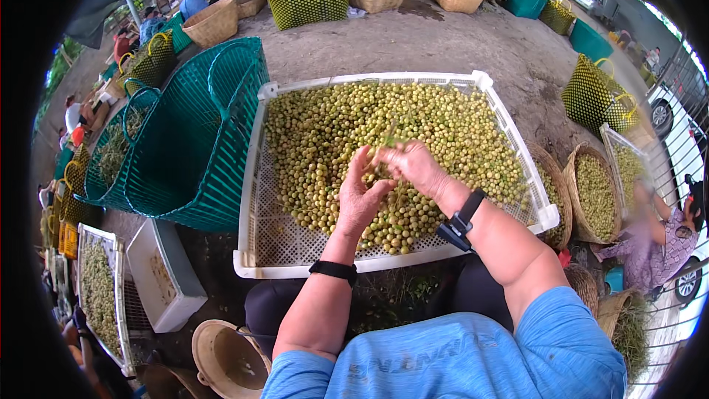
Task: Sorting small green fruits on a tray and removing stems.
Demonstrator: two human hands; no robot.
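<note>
Small round yellow-green fruits [343, 116] cover most of a white perforated plastic tray [288, 271] in front of me. Above the middle of the heap, my left hand [357, 197] has its thumb and fingers spread, and I see nothing gripped in it. My right hand [414, 165] is close beside it, fingertips pinched around a thin green sprig [392, 140]. Motion blurs the fingertips and the sprig. Bare mesh shows at the tray's left and near left corner. Dark bands circle both wrists; the right one carries a small device.
Teal woven baskets [221, 177] stand against the tray's left side. A white box [166, 277] and a beige bucket [230, 357] sit at lower left. Fruit-filled wicker baskets [595, 194] are at right, near a seated person [662, 249]. More baskets and people line the far ground.
</note>
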